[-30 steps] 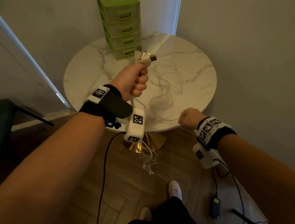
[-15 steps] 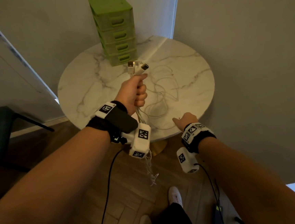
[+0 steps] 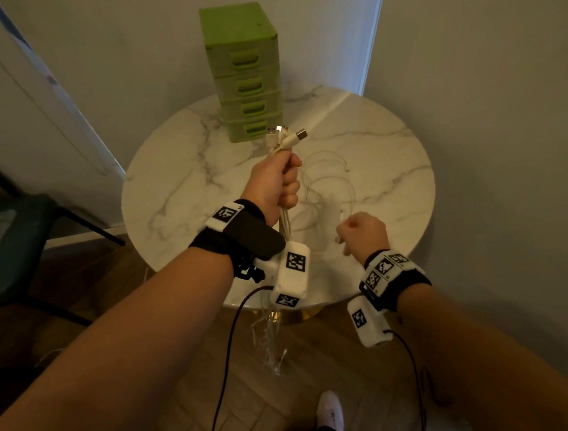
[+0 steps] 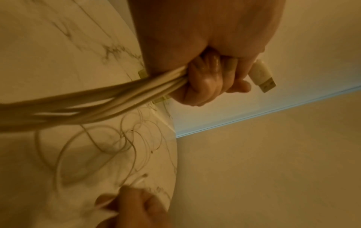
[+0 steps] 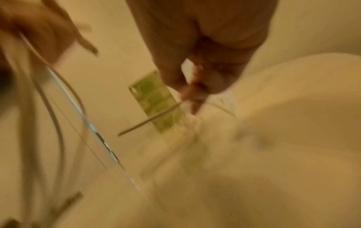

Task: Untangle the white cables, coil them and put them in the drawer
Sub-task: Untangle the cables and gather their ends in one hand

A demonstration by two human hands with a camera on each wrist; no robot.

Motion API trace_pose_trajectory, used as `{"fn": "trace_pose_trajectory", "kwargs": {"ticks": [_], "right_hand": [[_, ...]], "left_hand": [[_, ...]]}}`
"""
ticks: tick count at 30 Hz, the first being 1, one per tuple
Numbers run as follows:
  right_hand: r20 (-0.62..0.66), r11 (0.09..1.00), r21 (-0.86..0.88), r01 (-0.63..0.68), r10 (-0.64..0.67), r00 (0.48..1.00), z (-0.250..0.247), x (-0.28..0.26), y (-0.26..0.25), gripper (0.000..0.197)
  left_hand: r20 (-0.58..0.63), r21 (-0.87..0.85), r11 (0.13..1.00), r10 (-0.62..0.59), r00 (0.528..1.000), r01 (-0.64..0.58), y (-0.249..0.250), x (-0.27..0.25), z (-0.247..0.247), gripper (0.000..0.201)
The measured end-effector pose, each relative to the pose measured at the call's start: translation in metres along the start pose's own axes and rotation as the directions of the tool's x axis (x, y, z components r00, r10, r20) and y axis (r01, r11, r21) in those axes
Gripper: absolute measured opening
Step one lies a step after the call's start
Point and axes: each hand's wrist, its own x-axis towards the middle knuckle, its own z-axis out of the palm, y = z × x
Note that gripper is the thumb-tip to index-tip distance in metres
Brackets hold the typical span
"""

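My left hand [image 3: 278, 185] grips a bundle of white cables [image 4: 125, 95] in its fist above the round marble table [image 3: 171, 197]. USB plugs [image 3: 286, 137] stick out above the fist, one plug [image 4: 262, 77] showing past the fingers. The cables' other ends [image 3: 271, 347] hang below the table edge. A thin white cable [image 3: 321, 181] lies in loose tangled loops on the table. My right hand [image 3: 359, 232], at the near edge, pinches a thin strand of cable [image 5: 148, 121]; that view is blurred. The green drawer unit [image 3: 244, 71] stands at the back, all drawers closed.
Walls stand close behind and to the right of the table. A dark chair [image 3: 7, 246] is at the left. Black wires [image 3: 226, 354] run down from both wrist cameras. My white shoe [image 3: 329, 414] is on the wooden floor below.
My right hand has moved up from below the table edge onto its near rim by the thin cable. The left fist keeps its grip on the bundle. The head view tilted up.
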Motion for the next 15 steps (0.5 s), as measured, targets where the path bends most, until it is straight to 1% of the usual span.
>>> {"fn": "trace_pose_trajectory", "kwargs": {"ticks": [1, 2, 3, 5, 6, 8, 9, 12, 15], "right_hand": [[-0.026, 0.989, 0.143, 0.043, -0.039, 0.999, -0.008, 0.002, -0.012, 0.013], [-0.038, 0.952, 0.295, 0.077, -0.069, 0.997, -0.015, 0.003, -0.025, 0.012], [-0.035, 0.896, 0.433, 0.099, -0.093, 0.995, -0.021, 0.003, -0.039, 0.012], [-0.028, 0.775, 0.616, 0.146, -0.163, 0.986, -0.03, 0.002, -0.063, 0.012], [-0.028, 0.723, 0.671, 0.167, -0.201, 0.979, -0.034, 0.001, -0.073, 0.015], [-0.04, 0.655, 0.726, 0.209, -0.264, 0.964, -0.038, 0.001, -0.088, 0.02], [-0.056, 0.646, 0.726, 0.236, -0.287, 0.956, -0.04, 0.003, -0.092, 0.019], [-0.109, 0.679, 0.671, 0.298, -0.307, 0.946, -0.044, 0.01, -0.097, 0.012], [-0.109, 0.724, 0.621, 0.301, -0.3, 0.948, -0.051, 0.019, -0.097, 0.013]], "left_hand": [[-0.011, 0.002, 1.0, 0.016, 1.0, -0.016, 0.001, 0.004, 0.006, 0.026], [-0.018, 0.004, 1.0, 0.026, 0.999, -0.026, 0.001, 0.008, 0.012, 0.021], [-0.022, -0.001, 0.999, 0.032, 0.999, -0.032, 0.001, 0.012, 0.017, 0.014], [-0.013, -0.018, 0.999, 0.051, 0.999, -0.051, -0.001, 0.019, 0.029, 0.001], [-0.018, -0.018, 0.998, 0.059, 0.998, -0.059, -0.001, 0.022, 0.034, 0.004], [-0.028, 0.014, 0.997, 0.082, 0.996, -0.082, 0.0, 0.026, 0.042, 0.009], [-0.019, 0.042, 0.994, 0.104, 0.994, -0.104, 0.0, 0.028, 0.045, 0.012], [0.014, 0.102, 0.981, 0.164, 0.986, -0.165, 0.002, 0.031, 0.053, 0.021], [0.04, 0.137, 0.971, 0.191, 0.981, -0.194, 0.002, 0.034, 0.058, 0.025]]}}
